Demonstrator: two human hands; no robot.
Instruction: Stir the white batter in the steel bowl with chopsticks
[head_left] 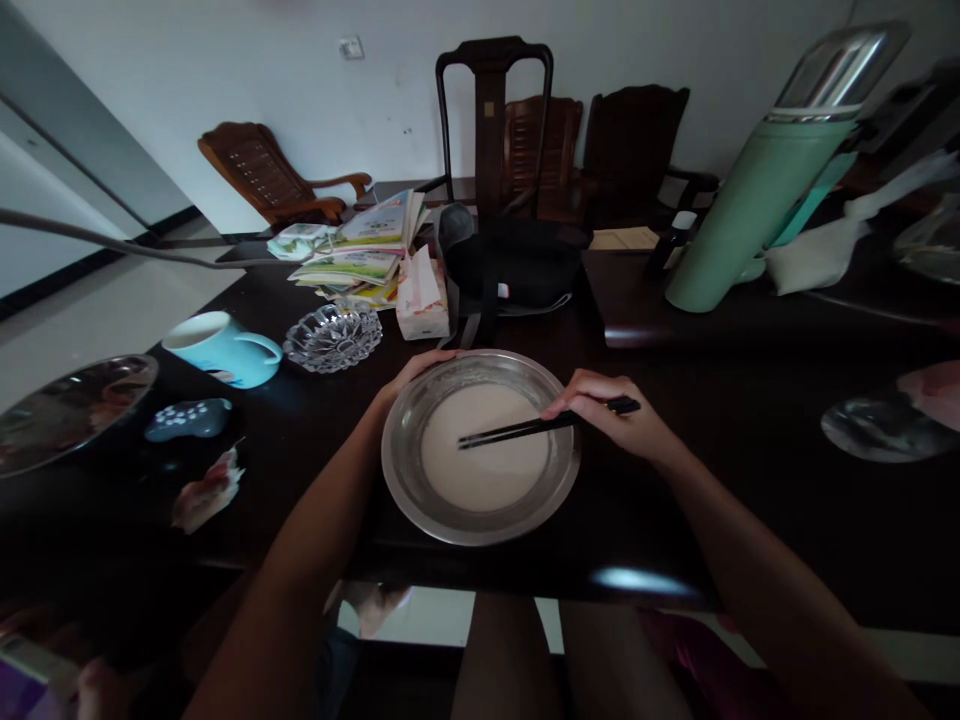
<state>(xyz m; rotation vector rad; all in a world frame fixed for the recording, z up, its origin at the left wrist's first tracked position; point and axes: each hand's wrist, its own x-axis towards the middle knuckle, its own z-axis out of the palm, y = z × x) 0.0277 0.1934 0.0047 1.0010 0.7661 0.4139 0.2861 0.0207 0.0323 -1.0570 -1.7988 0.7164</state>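
A wide metal bowl (399, 470) stands near the table's front edge, with a milky white batter (480, 475) inside. My left hand (416, 368) curls around the bowl's far left side, steadying it at the rim; the fingertips are partly hidden behind it. My right hand (604, 405) is closed on a pair of black chopsticks (517, 430) over the bowl's right rim. The chopsticks slant down to the left, their tips close together at the surface of the batter; whether they dip in is hard to tell.
On the left are a light blue mug (217, 348), a glass dish (334, 338), a game controller (189, 420) and a crumpled wrapper (210, 490). Behind the bowl are a tissue pack (422, 295), books (379, 230) and a black bag (517, 265). A green thermos (757, 210) stands right. Another person's hand (97, 690) shows lower left.
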